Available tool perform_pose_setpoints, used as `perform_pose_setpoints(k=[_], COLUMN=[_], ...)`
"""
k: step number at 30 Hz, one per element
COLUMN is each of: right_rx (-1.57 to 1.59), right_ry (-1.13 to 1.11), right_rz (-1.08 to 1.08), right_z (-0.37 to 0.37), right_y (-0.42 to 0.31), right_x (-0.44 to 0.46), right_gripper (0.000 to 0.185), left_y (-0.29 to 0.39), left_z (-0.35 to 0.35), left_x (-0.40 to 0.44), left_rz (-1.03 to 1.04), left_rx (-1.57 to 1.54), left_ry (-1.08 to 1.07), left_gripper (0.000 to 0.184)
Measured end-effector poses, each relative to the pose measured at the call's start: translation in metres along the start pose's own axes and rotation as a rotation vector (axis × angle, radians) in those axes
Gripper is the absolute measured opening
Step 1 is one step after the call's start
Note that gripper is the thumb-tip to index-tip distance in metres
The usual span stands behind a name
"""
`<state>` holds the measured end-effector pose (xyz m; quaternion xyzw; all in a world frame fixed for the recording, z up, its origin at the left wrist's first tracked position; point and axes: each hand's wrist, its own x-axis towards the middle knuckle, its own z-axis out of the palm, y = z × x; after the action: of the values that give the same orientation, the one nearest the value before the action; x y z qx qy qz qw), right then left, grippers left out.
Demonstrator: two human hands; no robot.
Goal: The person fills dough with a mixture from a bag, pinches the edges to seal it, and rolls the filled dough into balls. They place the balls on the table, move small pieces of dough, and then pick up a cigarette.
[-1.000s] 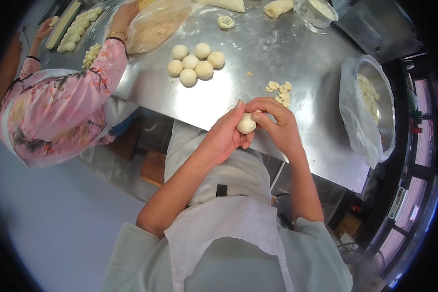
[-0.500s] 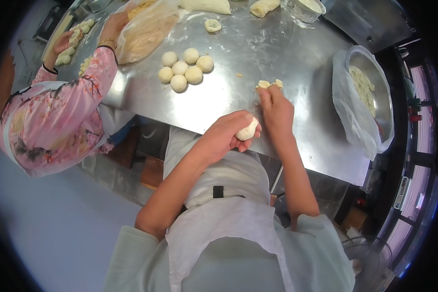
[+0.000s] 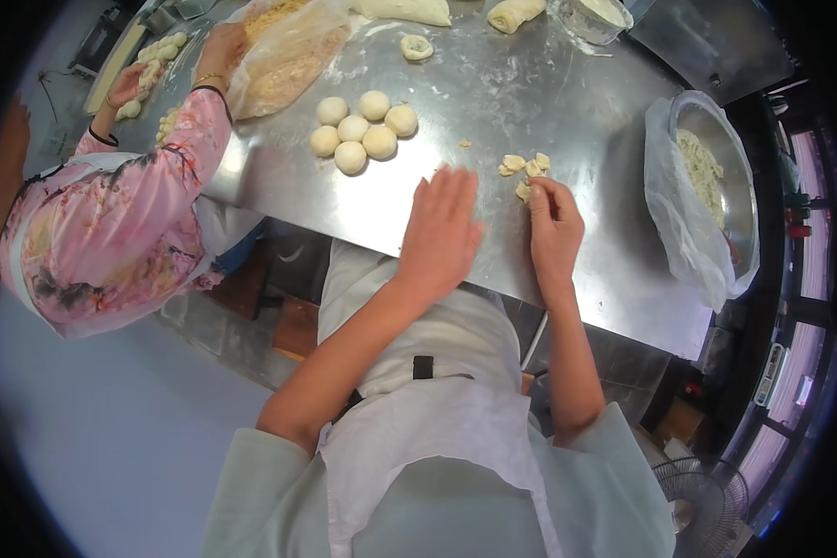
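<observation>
My left hand (image 3: 444, 228) is palm down over the near part of the metal table, fingers stretched out and slightly blurred. The dough ball seen earlier is out of sight; whether it lies under the palm cannot be seen. To its right my right hand (image 3: 555, 232) pinches a small dough scrap (image 3: 523, 191) between thumb and fingertips. Other pale dough scraps (image 3: 513, 164) lie just beyond those fingertips. Up and left of my left hand, several round dough balls (image 3: 352, 128) sit in a tight cluster.
At the left a person in a pink flowered sleeve (image 3: 191, 153) reaches to a plastic bag of filling (image 3: 288, 74). A metal bowl (image 3: 739, 177) with a plastic liner stands at the right. Farther back are a small dough ring (image 3: 417, 47), dough rolls (image 3: 514, 13) and a flour bowl (image 3: 597, 19).
My left hand has turned palm down, and the ball it held is no longer visible. My right hand left the ball for the scraps, then drew back slightly. The camera view has shifted a little.
</observation>
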<state>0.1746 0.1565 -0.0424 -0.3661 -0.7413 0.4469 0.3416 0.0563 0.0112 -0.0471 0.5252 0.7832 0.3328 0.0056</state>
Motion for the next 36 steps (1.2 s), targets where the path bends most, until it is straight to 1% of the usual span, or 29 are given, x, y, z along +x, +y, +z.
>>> perform_pose_setpoints(k=[1,2,3,5,6,8,9,11,12,15,17,20,21,23,24,26,27,28,29,30,31,32,33,34,35,36], right_rx=[0.038,0.075,0.091,0.112,0.001,-0.159,-0.237,-0.318,-0.361,-0.388,-0.418,-0.441,-0.444,-0.381,-0.347,-0.003,0.167,0.272,0.478,0.687,0.899,1.019,1.025,1.029,1.033,0.971], right_ry=[-0.052,-0.108,-0.132,-0.171,-0.255,-0.370,-0.439,-0.470,-0.481,-0.369,-0.374,-0.387,-0.390,-0.375,-0.367,-0.398,-0.404,-0.418,-0.473,-0.526,-0.578,-0.681,-0.632,-0.584,-0.537,-0.493], right_rz=[0.050,0.095,0.066,0.037,0.064,0.030,0.010,-0.059,-0.091,-0.309,-0.239,-0.168,-0.152,-0.180,-0.196,0.139,0.311,0.409,0.506,0.597,0.683,0.710,0.790,0.871,0.951,0.995], right_z=[0.005,0.011,0.016,0.015,0.011,0.006,0.007,0.016,0.021,0.046,0.060,0.068,0.070,0.067,0.065,0.063,0.059,0.057,0.052,0.047,0.043,0.041,0.042,0.047,0.054,0.060], right_y=[0.001,0.000,-0.003,-0.008,-0.010,-0.026,-0.034,-0.043,-0.046,-0.040,-0.045,-0.043,-0.042,-0.037,-0.037,-0.039,-0.045,-0.055,-0.052,-0.045,-0.039,-0.033,-0.044,-0.061,-0.074,-0.082], right_x=[-0.003,-0.002,-0.001,-0.008,-0.009,-0.009,-0.010,-0.012,-0.015,-0.023,-0.027,-0.024,-0.020,-0.012,-0.007,0.001,0.005,0.009,0.014,0.019,0.024,0.024,0.024,0.021,0.016,0.014], right_gripper=[0.019,0.018,0.018,0.017,0.025,0.038,0.045,0.058,0.064,0.069,0.067,0.063,0.061,0.054,0.051,0.046,0.043,0.037,0.037,0.038,0.040,0.054,0.056,0.058,0.060,0.063], left_y=[0.003,0.005,0.008,-0.001,-0.008,-0.024,-0.033,-0.050,-0.053,-0.058,-0.062,-0.069,-0.070,-0.073,-0.075,-0.078,-0.074,-0.071,-0.065,-0.061,-0.052,-0.046,-0.042,-0.035,-0.032,-0.030], left_z=[0.002,0.003,0.000,-0.014,-0.021,-0.027,-0.033,-0.038,-0.039,-0.034,-0.030,-0.021,-0.020,-0.020,-0.022,-0.028,-0.030,-0.031,-0.032,-0.036,-0.038,-0.038,-0.039,-0.043,-0.045,-0.048], left_x=[0.001,0.001,0.003,-0.003,-0.003,-0.010,-0.013,-0.023,-0.025,-0.024,-0.016,-0.006,-0.004,0.000,0.001,-0.005,-0.005,-0.005,-0.004,-0.003,-0.002,-0.001,0.000,0.003,0.004,0.006], left_rz=[0.041,0.034,0.031,-0.061,-0.100,-0.394,-0.416,-0.373,-0.344,-0.274,-0.253,-0.378,-0.387,-0.406,-0.427,-0.464,-0.520,-0.570,-0.614,-0.586,-0.527,-0.470,-0.416,-0.432,-0.433,-0.436], left_rx=[0.052,-0.035,-0.124,-0.304,-0.389,-0.632,-0.645,-0.536,-0.532,-0.536,-0.533,-0.654,-0.649,-0.638,-0.654,-0.687,-0.820,-0.957,-1.093,-1.101,-1.162,-1.184,-1.204,-1.266,-1.304,-1.340], left_ry=[-0.065,-0.050,-0.039,0.186,0.306,0.435,0.433,0.393,0.379,0.357,0.375,0.429,0.428,0.429,0.380,0.282,0.256,0.229,0.200,0.087,0.059,0.045,0.030,0.014,-0.040,-0.096], left_gripper=[0.061,0.057,0.053,0.045,0.042,0.029,0.024,0.022,0.021,0.020,0.021,0.021,0.021,0.021,0.021,0.022,0.024,0.026,0.029,0.042,0.053,0.057,0.062,0.067,0.067,0.067])
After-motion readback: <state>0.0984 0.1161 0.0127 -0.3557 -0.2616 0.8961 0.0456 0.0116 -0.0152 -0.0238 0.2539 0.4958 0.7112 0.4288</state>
